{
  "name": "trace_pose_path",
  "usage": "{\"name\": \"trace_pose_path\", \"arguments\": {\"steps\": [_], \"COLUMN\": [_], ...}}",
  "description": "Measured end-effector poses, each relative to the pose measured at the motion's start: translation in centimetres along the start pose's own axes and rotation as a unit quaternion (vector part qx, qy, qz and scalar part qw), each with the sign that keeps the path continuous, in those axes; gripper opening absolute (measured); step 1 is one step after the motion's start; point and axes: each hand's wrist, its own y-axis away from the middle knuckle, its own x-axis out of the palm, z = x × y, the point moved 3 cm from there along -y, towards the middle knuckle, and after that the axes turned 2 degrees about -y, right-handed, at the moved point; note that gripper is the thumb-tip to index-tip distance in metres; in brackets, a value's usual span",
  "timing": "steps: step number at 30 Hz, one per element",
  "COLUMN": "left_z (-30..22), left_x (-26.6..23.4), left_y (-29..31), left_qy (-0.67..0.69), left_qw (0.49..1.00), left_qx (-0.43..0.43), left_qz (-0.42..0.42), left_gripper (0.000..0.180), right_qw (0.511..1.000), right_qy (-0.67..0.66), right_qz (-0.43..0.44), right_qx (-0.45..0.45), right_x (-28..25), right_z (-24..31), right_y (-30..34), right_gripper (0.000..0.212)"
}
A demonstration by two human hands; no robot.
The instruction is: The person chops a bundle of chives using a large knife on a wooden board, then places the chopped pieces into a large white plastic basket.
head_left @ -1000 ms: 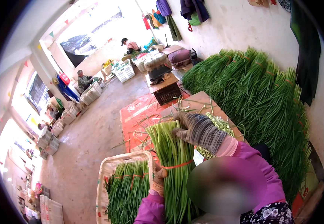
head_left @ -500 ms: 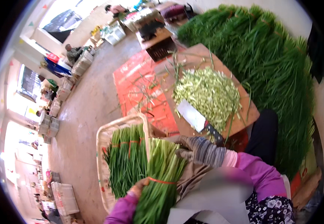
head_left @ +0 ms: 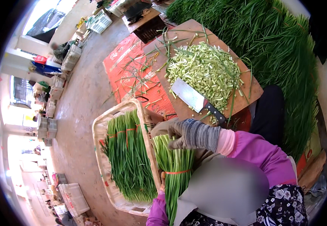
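A bundle of green chives point(head_left: 176, 188) with pale cut stems and a red band stands nearly upright in front of my body. My left hand point(head_left: 162, 182) grips its left side below the band; most of its fingers are hidden behind the leaves. My right hand point(head_left: 182, 135), in a grey knitted glove, touches the pale stem ends at the top, thumb and fingers apart. Beyond it a cleaver point(head_left: 189, 95) with a black handle lies on a wooden board point(head_left: 205, 115). Chopped pale stems point(head_left: 205, 69) are heaped beside the blade.
At my left stands a cream plastic basket point(head_left: 100, 160) holding several banded chive bundles point(head_left: 129, 162). A large pile of chives point(head_left: 280, 67) fills the right side. Red sheeting point(head_left: 124, 56) with loose leaves lies past the board. People and crates point(head_left: 71, 56) line the far left wall.
My right hand has moved from behind the bundle's top onto its stem ends. The bundle has shifted right and stands straighter, with my left hand moving along. The whole view has also shifted.
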Motion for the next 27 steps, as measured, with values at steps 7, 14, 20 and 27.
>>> {"name": "trace_pose_path", "arguments": {"steps": [7,14,20,27], "left_z": [0.1,0.6,1.2,1.8], "left_x": [-0.1,-0.4,-0.5,-0.8], "left_y": [0.3,0.6,0.6,0.5], "left_qy": [-0.003,0.002,0.013,0.028], "left_qw": [1.000,1.000,1.000,0.999], "left_qx": [-0.003,-0.005,-0.012,-0.016], "left_qz": [-0.005,-0.011,-0.014,-0.014], "left_gripper": [0.059,0.059,0.058,0.058], "right_qw": [0.998,0.909,0.952,0.969], "right_qy": [-0.039,-0.355,-0.249,0.227], "right_qz": [-0.046,-0.157,-0.156,-0.055], "right_qx": [0.031,0.153,0.089,0.075], "right_x": [1.7,2.4,0.3,-0.8], "right_z": [-3.4,-5.7,-7.2,-4.9], "right_y": [-2.2,-1.1,0.2,1.1], "right_gripper": [0.028,0.016,0.010,0.020]}}
